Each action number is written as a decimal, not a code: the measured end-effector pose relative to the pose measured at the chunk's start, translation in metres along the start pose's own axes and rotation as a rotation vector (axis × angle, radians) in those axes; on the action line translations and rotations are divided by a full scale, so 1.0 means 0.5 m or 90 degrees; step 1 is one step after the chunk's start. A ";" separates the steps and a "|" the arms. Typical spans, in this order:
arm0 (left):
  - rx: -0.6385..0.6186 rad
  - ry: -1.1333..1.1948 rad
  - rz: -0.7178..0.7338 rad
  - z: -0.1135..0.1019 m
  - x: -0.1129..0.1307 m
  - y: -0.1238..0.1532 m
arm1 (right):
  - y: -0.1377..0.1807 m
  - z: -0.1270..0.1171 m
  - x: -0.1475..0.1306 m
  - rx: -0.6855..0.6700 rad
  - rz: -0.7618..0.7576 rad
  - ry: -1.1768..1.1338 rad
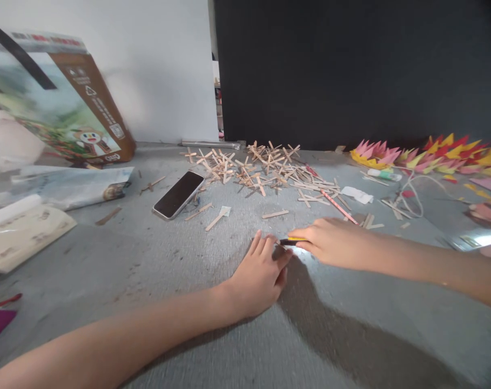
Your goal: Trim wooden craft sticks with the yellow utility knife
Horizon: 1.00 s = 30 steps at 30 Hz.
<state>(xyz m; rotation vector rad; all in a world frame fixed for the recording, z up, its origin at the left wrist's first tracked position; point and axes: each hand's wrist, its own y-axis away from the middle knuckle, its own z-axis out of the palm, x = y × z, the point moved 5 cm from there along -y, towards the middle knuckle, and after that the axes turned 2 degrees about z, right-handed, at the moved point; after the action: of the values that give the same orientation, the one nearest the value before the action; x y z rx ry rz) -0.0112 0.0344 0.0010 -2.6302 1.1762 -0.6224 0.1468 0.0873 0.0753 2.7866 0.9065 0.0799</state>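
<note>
My right hand (324, 241) grips a yellow-and-black utility knife (293, 241), its front end pointing left at the fingers of my other hand. Low on the grey tabletop, my left hand (263, 273) has its fingers bent and pressed down around a thin wooden stick (284, 247), mostly hidden by them. The knife's tip meets or nearly meets this stick; contact is hard to make out. Just beyond both hands lies a loose flat wooden stick (275, 214). A red patterned pencil (338, 207) rests beyond my right hand.
Crossed wooden sticks (245, 167) are heaped at the back. A smartphone (179, 195) lies left of them. Plastic packets (26, 235) and a printed carton bag (75, 102) stand left. Folded paper petals (431, 156), a glue stick (385, 175) and a white cable (411, 202) lie right.
</note>
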 end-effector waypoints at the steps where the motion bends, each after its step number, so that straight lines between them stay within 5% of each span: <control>1: -0.008 0.005 0.009 -0.002 -0.003 -0.002 | 0.002 -0.010 0.005 -0.011 0.011 -0.007; 4: -0.026 0.027 0.023 -0.013 -0.022 -0.012 | 0.007 -0.052 0.022 -0.029 0.039 -0.032; 8: -0.061 0.073 0.083 -0.026 -0.052 -0.027 | 0.008 -0.081 0.022 -0.052 -0.068 -0.017; 15: -0.077 0.065 0.132 -0.035 -0.073 -0.030 | -0.037 -0.030 0.051 -0.067 -0.179 0.122; 30: -0.127 0.105 0.163 -0.036 -0.092 -0.036 | -0.071 -0.020 0.068 -0.067 -0.171 -0.033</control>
<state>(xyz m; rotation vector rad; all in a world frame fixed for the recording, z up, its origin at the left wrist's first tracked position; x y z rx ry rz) -0.0348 0.0807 0.0094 -2.5593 1.6710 -0.7150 0.1527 0.1370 0.0770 2.5345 1.2154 0.0135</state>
